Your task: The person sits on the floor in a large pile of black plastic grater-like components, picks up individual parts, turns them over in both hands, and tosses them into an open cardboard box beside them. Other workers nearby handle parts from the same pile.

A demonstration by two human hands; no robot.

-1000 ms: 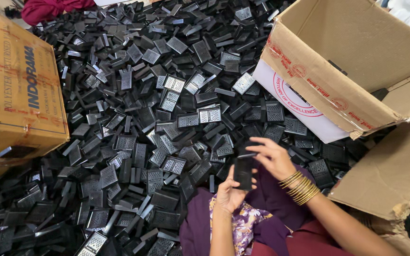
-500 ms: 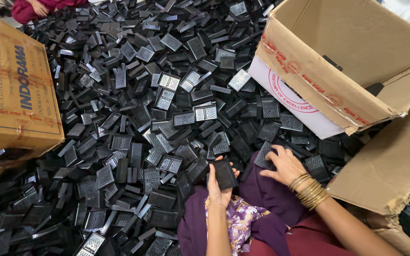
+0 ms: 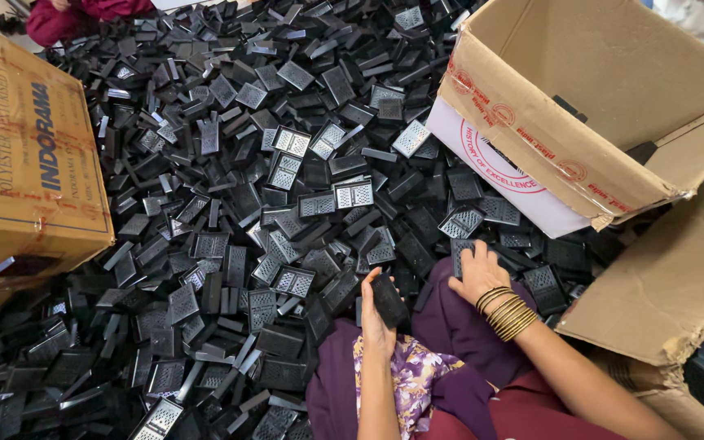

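Note:
My left hand [image 3: 376,314] holds one small black plastic part [image 3: 389,300] upright over my lap, fingers wrapped round it. My right hand [image 3: 476,271], with gold bangles on the wrist, lies palm down on the heap and grips another black plastic part [image 3: 459,253] at its edge. A huge pile of black plastic grid parts [image 3: 287,187] covers the floor in front of me. My purple clothing [image 3: 450,326] shows below both hands.
A large open cardboard box [image 3: 588,114] stands at the upper right, with black parts inside. A closed brown carton [image 3: 26,163] stands at the left. Another cardboard flap [image 3: 670,277] sits at the right. A person in red clothing [image 3: 83,12] is at the top left.
My left hand kept its black part and shifted slightly left. My right hand let go of that part, moved out onto the heap and closed on another one.

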